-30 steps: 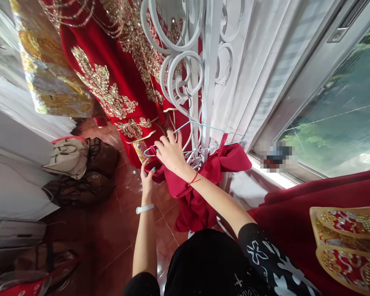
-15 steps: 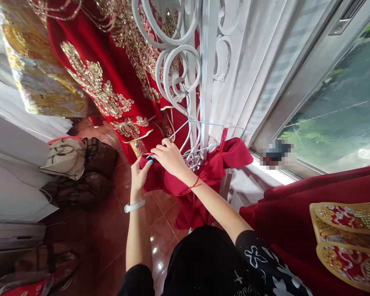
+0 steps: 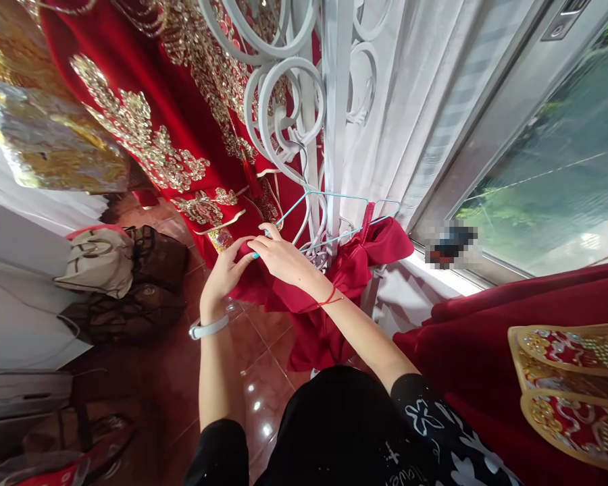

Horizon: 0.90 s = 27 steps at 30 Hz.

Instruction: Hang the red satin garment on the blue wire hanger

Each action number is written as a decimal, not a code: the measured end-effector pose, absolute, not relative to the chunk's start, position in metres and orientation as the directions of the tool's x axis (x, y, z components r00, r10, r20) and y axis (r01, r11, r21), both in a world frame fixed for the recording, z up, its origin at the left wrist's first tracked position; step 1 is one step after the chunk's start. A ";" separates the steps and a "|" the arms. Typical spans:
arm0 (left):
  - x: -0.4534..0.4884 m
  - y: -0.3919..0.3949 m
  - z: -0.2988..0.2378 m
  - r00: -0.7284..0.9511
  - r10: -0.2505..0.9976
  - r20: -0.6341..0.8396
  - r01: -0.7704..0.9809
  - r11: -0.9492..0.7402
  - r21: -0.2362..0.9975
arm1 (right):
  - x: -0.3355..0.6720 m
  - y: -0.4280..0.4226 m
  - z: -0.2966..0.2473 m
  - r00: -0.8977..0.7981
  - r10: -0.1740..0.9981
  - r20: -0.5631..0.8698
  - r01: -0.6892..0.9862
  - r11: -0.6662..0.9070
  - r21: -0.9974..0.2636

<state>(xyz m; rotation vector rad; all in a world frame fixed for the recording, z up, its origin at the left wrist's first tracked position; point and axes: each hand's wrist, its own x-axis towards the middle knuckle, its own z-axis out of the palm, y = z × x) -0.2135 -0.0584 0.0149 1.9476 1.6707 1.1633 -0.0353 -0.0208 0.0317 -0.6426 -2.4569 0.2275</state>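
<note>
A plain red dress point(image 3: 334, 283) hangs on a light blue wire hanger point(image 3: 334, 199) hooked on a white scrolled metal rack point(image 3: 304, 115). My left hand point(image 3: 223, 273), with a white band at the wrist, pinches the dress's left shoulder. My right hand point(image 3: 278, 256), a red thread on its wrist, grips the same spot of fabric where it meets the hanger's left end. The dress's right strap sits over the hanger's other end.
A red gown with gold embroidery point(image 3: 157, 135) hangs behind the rack. White curtain point(image 3: 410, 121) and a window point(image 3: 552, 169) stand right. Dark red fabric with gold trim point(image 3: 537, 358) lies lower right. Bags point(image 3: 126, 277) rest on the brown tiled floor point(image 3: 263, 398).
My left hand rose from under the dress to meet my right hand at its left shoulder. The view shifted slightly left and down.
</note>
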 end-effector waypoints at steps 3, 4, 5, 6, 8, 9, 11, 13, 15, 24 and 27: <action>-0.214 -0.055 0.015 -0.010 0.935 0.354 0.673 -0.256 0.694 | -0.027 -0.024 0.030 -0.633 0.513 0.580 0.331 0.856 -0.396; -0.215 -0.054 0.015 -0.012 0.934 0.357 0.676 -0.255 0.691 | -0.025 -0.024 0.028 -0.617 0.521 0.590 0.311 0.850 -0.426; -0.215 -0.053 0.017 -0.010 0.933 0.360 0.678 -0.258 0.688 | -0.023 -0.024 0.026 -0.615 0.521 0.591 0.287 0.847 -0.447; -0.215 -0.051 0.019 -0.002 0.932 0.362 0.679 -0.265 0.684 | -0.021 -0.023 0.022 -0.625 0.512 0.589 0.259 0.848 -0.463; -0.212 -0.047 0.026 0.049 0.941 0.336 0.689 -0.275 0.670 | -0.019 -0.021 0.015 -0.637 0.490 0.595 0.192 0.849 -0.493; -0.209 -0.046 0.031 0.082 0.946 0.312 0.697 -0.278 0.661 | -0.018 -0.020 0.012 -0.626 0.485 0.611 0.153 0.844 -0.514; -0.203 -0.043 0.040 0.137 0.952 0.274 0.712 -0.287 0.641 | -0.017 -0.018 0.009 -0.562 0.502 0.657 0.064 0.819 -0.570; -0.197 -0.041 0.045 0.163 0.951 0.261 0.718 -0.296 0.630 | -0.012 -0.019 0.010 -0.491 0.539 0.684 -0.027 0.776 -0.630; -0.193 -0.040 0.043 0.157 0.948 0.279 0.717 -0.303 0.627 | 0.000 -0.021 0.013 -0.433 0.575 0.694 -0.070 0.746 -0.662; -0.186 -0.037 0.008 0.050 0.796 0.603 0.828 -0.371 0.421 | 0.131 -0.002 -0.024 0.409 0.669 0.621 0.463 0.435 -0.773; -0.163 -0.039 0.002 0.008 0.669 0.743 0.866 -0.376 0.330 | 0.157 0.005 -0.046 0.352 0.764 0.541 0.542 0.305 -0.783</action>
